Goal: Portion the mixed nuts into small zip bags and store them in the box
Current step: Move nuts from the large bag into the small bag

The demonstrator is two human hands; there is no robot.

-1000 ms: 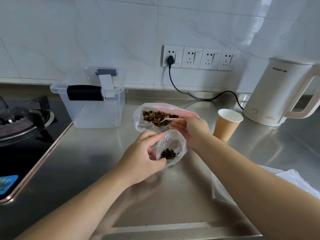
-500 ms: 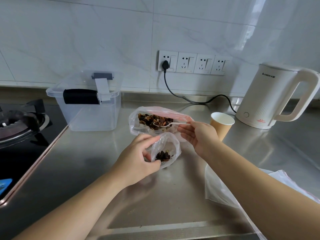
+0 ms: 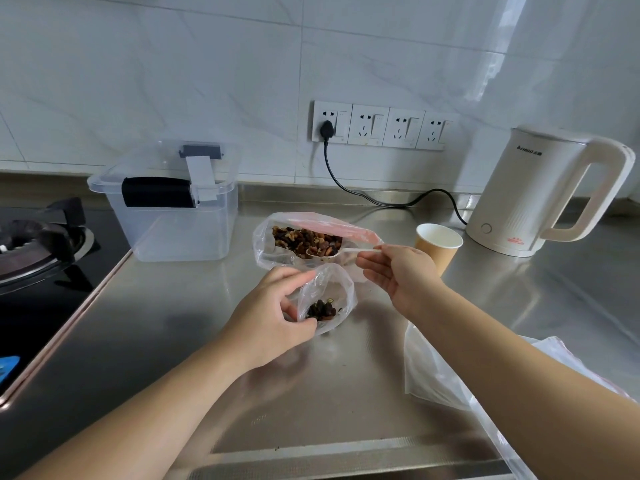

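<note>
A large clear bag (image 3: 266,252) with a pink zip strip lies open on the steel counter, holding mixed nuts (image 3: 304,239). My right hand (image 3: 398,275) pinches the handle of a white plastic spoon (image 3: 349,251) whose bowl, heaped with nuts, is at the big bag's mouth. My left hand (image 3: 273,313) grips the rim of a small zip bag (image 3: 332,289), holding it open just below the big bag; a few nuts lie in its bottom. The clear plastic storage box (image 3: 180,233) stands at the back left with its lid on.
A gas hob (image 3: 38,244) lies at the left past the counter edge. A paper cup (image 3: 438,247) and a white electric kettle (image 3: 530,192) stand at the right, the kettle's black cord running to wall sockets (image 3: 377,126). More empty plastic bags (image 3: 446,379) lie under my right forearm.
My right hand has drawn the spoon slightly out of the nut pile, now loaded with nuts. My left hand still holds the small bag open in the same spot.
</note>
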